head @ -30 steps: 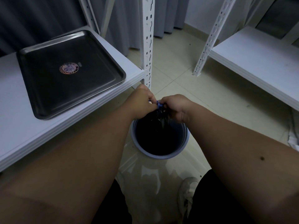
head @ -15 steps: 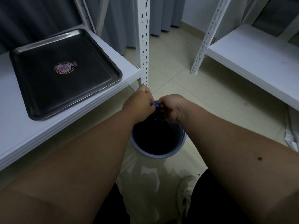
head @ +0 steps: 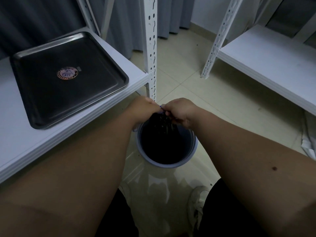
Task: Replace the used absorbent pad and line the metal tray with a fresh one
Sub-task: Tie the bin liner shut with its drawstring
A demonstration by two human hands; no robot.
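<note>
Metal tray (head: 68, 79): sitting flat on the white shelf (head: 20, 134) at the left, dark and bare inside, with only a round sticker (head: 67, 73) near its middle. No pad lies in it.

Used pad: I can't make it out for certain; whatever the hands have is dark and bunched, with a small blue bit showing at the top.

Dark bundle (head: 163, 120): gathered into a crinkled neck right between the two hands, hanging down into the mouth of the bin.

Left hand (head: 145, 106): fingers curled tight, pinching the top of the dark bundle from the left side, knuckles up toward the camera.

Right hand (head: 179, 111): also curled, gripping the same gathered top from the right, fingertips meeting the left hand's at the blue bit.

Bin (head: 166, 147): round, pale blue-grey rim, dark inside, standing on the tiled floor (head: 213, 103) just below both hands and just beside the shelf's edge.

Shelf post (head: 151, 48): white slotted upright at the shelf's corner, rising just behind the left hand.

Second shelf (head: 266, 62): white, off to the right, well apart from the bin, with its own slotted post.

Curtains (head: 119, 23): grey, hanging along the back.

Feet: a pale shoe (head: 196, 202) shows on the floor near the bin, between the forearms.
</note>
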